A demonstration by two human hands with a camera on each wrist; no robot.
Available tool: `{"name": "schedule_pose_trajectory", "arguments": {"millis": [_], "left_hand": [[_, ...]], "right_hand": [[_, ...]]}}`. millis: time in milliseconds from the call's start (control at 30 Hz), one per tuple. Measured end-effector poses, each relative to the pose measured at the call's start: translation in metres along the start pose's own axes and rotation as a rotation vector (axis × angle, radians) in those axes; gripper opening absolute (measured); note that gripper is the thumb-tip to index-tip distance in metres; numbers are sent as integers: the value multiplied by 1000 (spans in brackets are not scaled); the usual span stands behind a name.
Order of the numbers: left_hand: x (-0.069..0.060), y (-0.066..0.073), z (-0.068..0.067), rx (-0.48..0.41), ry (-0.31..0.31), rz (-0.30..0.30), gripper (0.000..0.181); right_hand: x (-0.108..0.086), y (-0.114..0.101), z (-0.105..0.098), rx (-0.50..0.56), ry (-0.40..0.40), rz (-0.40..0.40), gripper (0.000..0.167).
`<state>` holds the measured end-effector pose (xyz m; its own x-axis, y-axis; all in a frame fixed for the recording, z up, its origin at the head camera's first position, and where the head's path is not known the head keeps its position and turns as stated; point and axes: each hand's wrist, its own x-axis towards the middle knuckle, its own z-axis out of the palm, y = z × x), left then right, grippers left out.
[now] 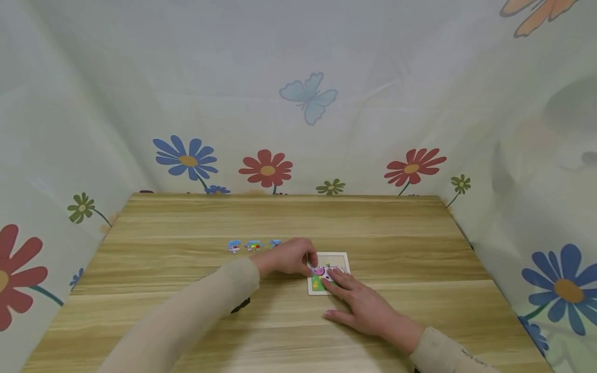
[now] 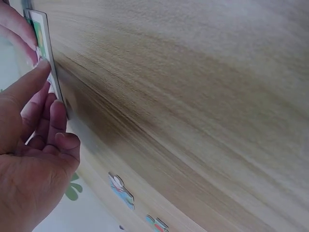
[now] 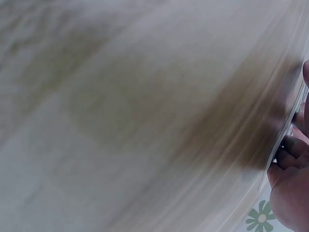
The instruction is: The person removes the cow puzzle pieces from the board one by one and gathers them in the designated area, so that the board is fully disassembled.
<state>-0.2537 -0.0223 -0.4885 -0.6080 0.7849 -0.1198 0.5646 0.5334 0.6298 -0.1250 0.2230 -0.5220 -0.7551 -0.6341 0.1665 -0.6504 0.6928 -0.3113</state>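
Observation:
A small white-framed jigsaw puzzle board (image 1: 333, 260) lies on the table, a pink-faced cow picture (image 1: 319, 271) and green ground filling its lower part. My left hand (image 1: 290, 257) is at the board's left side, thumb and index finger bent round the left end of the cow picture, pinching a puzzle piece there that they mostly hide. In the left wrist view the thumb (image 2: 36, 79) rests at the board's edge (image 2: 55, 82). Across the board's right side lies my right hand (image 1: 361, 305), its extended fingers resting on the picture and its thumb on the table.
Loose puzzle pieces lie in a row left of the board: one blue and white piece (image 1: 235, 246), a green and blue piece (image 1: 254, 245), and another blue piece (image 1: 275, 242) partly behind the left hand. A flower-printed curtain (image 1: 224, 114) surrounds the wooden table (image 1: 373, 223).

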Motion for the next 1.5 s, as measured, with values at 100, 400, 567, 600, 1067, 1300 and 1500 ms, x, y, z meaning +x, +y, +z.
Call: {"name": "schedule_pose_trajectory", "arguments": {"millis": [100,400,567,600,1067,1300,1500], "left_hand": [[1,1,0,-1,-1,0,13],[-1,7,-2,11,-10,-14,13],[-2,8,-2,-13,-3,-21,11],[-2,8,-2,-16,0,-23,10],[-1,-2,1,-141,34,-84,10],[1,-2,1,-134,22,-72,8],[0,0,-1,-179,13,-73,6]], "right_hand": [[0,0,1,-3,-4,3,75],[-1,1,1,-3,-15,11,77],[0,0,0,-1,-12,14,76],[0,0,0,-2,-15,16,76],[0,-1,0,3,-56,48,77],[0,0,0,7,-58,51,77],[0,-1,-1,12,-65,59,77]]}}
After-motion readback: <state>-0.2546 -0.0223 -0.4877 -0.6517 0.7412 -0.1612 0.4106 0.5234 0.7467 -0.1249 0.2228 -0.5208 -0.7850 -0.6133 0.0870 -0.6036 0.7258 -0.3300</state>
